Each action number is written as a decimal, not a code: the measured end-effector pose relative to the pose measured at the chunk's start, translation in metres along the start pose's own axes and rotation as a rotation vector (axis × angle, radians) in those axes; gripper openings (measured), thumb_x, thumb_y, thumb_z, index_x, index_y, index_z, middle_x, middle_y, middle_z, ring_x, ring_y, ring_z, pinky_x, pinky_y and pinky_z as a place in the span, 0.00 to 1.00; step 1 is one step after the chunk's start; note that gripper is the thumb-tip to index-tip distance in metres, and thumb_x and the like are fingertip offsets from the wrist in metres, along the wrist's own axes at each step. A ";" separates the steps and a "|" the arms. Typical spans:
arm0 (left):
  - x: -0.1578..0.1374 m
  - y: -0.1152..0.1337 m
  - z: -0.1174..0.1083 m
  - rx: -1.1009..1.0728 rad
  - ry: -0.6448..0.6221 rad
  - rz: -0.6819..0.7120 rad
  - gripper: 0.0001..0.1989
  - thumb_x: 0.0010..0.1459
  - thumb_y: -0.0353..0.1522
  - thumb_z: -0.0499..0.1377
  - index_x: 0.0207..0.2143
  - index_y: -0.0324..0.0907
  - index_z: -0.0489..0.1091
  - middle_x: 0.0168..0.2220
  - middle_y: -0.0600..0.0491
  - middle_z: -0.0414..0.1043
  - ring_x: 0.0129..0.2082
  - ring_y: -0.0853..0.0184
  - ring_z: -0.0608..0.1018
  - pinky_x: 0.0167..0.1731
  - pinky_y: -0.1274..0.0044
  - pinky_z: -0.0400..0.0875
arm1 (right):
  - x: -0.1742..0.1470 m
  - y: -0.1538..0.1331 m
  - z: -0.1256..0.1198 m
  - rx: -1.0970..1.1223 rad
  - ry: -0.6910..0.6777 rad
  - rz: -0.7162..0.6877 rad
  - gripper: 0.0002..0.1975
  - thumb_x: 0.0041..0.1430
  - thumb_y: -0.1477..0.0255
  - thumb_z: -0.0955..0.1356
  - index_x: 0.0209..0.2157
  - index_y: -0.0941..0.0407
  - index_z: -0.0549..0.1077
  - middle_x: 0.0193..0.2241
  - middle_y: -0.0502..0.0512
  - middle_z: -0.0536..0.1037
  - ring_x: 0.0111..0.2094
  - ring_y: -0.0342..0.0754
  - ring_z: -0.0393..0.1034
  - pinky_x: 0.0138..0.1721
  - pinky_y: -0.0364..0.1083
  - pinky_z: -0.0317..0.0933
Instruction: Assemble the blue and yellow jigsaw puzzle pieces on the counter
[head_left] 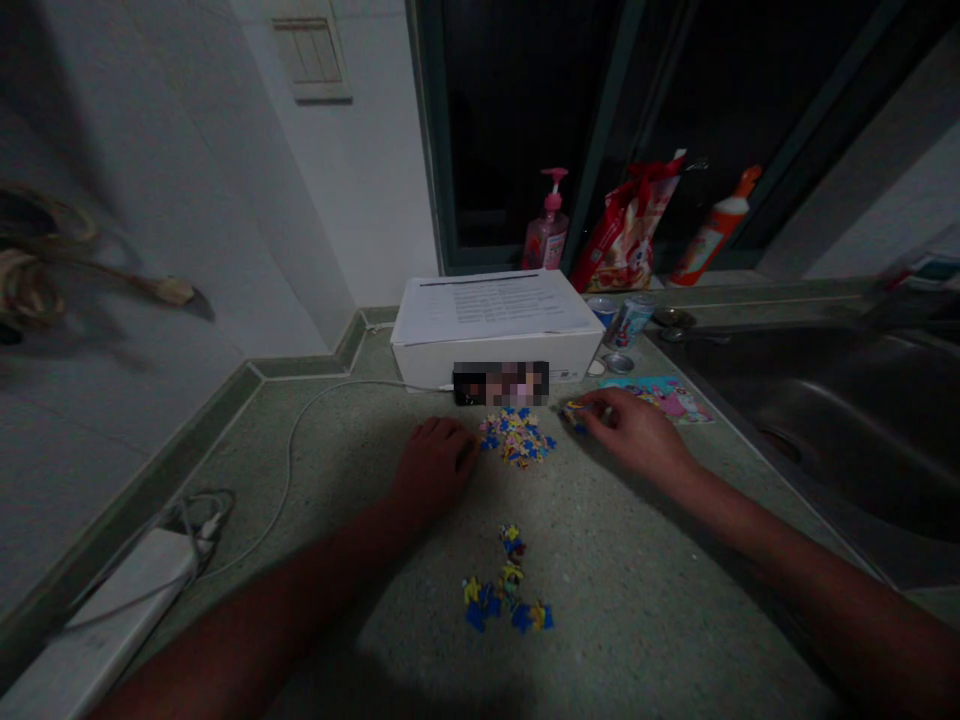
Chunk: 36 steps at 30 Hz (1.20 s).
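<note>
A heap of small blue, yellow and pink jigsaw pieces (517,437) lies on the speckled countertop (600,600) in front of a white box. My left hand (435,465) rests curled on the counter just left of that heap, holding nothing that I can see. My right hand (634,430) reaches to the heap's right side, and its fingertips pinch a few puzzle pieces (574,412). Nearer to me lies a smaller group of joined pieces (508,590). A colourful picture card (664,395) sits beyond my right hand.
A white box (495,330) with a printed sheet on top stands at the back. A pink pump bottle (547,232), a red bag (630,225) and an orange-capped bottle (712,230) line the sill. The steel sink (840,420) is right; a power strip (105,610) and cable are left.
</note>
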<state>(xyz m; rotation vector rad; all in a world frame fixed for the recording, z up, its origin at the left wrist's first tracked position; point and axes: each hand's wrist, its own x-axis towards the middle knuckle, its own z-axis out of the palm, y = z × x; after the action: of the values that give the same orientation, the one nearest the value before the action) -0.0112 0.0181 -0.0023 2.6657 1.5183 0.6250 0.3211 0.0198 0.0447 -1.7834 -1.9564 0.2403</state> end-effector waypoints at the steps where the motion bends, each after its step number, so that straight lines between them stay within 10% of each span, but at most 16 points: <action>1: 0.000 0.000 -0.001 0.001 -0.005 -0.001 0.06 0.74 0.32 0.62 0.46 0.44 0.81 0.47 0.47 0.80 0.50 0.55 0.78 0.53 0.61 0.75 | 0.001 0.001 -0.003 -0.025 -0.056 0.014 0.13 0.69 0.64 0.69 0.47 0.54 0.83 0.38 0.59 0.87 0.35 0.55 0.80 0.34 0.50 0.65; 10: 0.000 0.001 0.000 0.003 -0.006 -0.005 0.07 0.73 0.33 0.62 0.46 0.44 0.81 0.47 0.48 0.81 0.50 0.55 0.79 0.52 0.62 0.75 | -0.008 -0.015 -0.021 -0.283 -0.448 0.062 0.09 0.67 0.73 0.69 0.43 0.54 0.83 0.39 0.61 0.87 0.38 0.56 0.80 0.33 0.49 0.57; 25: 0.002 0.002 -0.002 0.003 -0.014 -0.008 0.07 0.73 0.33 0.62 0.46 0.44 0.80 0.47 0.47 0.81 0.50 0.53 0.80 0.52 0.60 0.75 | -0.009 0.005 0.006 -0.262 -0.114 -0.021 0.08 0.65 0.69 0.71 0.30 0.50 0.78 0.28 0.59 0.83 0.26 0.55 0.77 0.27 0.50 0.58; 36: 0.001 0.001 -0.003 -0.007 -0.045 0.009 0.14 0.73 0.34 0.63 0.58 0.47 0.79 0.53 0.46 0.81 0.55 0.53 0.78 0.56 0.59 0.74 | -0.030 -0.033 0.023 -0.314 -0.053 -0.198 0.10 0.73 0.68 0.66 0.44 0.53 0.80 0.41 0.60 0.85 0.36 0.54 0.81 0.31 0.48 0.64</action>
<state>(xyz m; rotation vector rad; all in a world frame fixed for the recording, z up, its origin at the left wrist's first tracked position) -0.0106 0.0180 0.0011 2.6634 1.4913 0.5656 0.2818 -0.0095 0.0322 -1.7641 -2.2924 -0.0923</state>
